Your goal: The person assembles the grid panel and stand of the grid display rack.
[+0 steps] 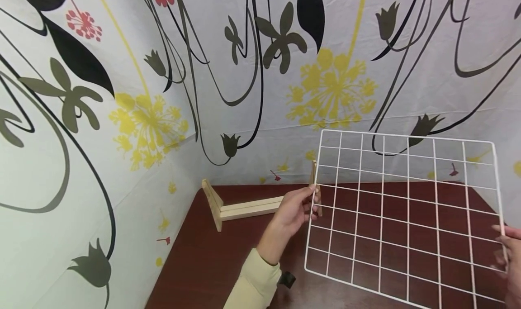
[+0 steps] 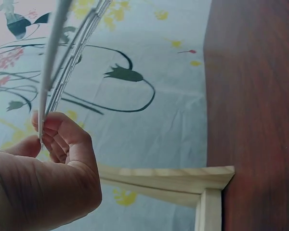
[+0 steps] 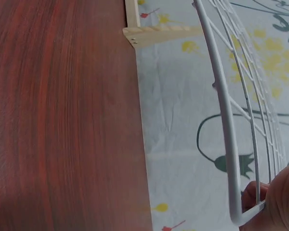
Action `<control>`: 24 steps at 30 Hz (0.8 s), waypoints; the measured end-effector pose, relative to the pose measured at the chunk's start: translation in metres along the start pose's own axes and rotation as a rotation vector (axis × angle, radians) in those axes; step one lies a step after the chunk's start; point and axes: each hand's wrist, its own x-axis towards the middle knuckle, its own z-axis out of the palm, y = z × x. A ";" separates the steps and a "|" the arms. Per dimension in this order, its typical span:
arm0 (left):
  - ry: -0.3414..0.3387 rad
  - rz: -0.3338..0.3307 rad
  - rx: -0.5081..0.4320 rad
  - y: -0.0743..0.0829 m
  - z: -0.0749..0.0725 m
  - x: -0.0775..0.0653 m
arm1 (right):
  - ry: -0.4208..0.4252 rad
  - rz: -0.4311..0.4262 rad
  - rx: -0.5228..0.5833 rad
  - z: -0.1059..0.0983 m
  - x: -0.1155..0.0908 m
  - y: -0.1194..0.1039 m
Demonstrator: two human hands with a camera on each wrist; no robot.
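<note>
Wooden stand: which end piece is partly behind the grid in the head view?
The right end piece, crossed by the white grid; the left end piece shows uncovered.

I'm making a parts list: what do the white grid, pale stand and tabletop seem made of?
White grid: probably metal wire with a smooth white coating, given its slim, straight rods.
Pale stand: likely bare wood, as grain shows on its side panel.
Tabletop: reddish-brown and slightly glossy with dark grain streaks; wood or laminate, I can't tell.
</note>
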 end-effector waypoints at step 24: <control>-0.036 0.068 -0.038 0.034 -0.047 -0.047 | 0.299 -0.333 0.146 0.104 -0.006 0.003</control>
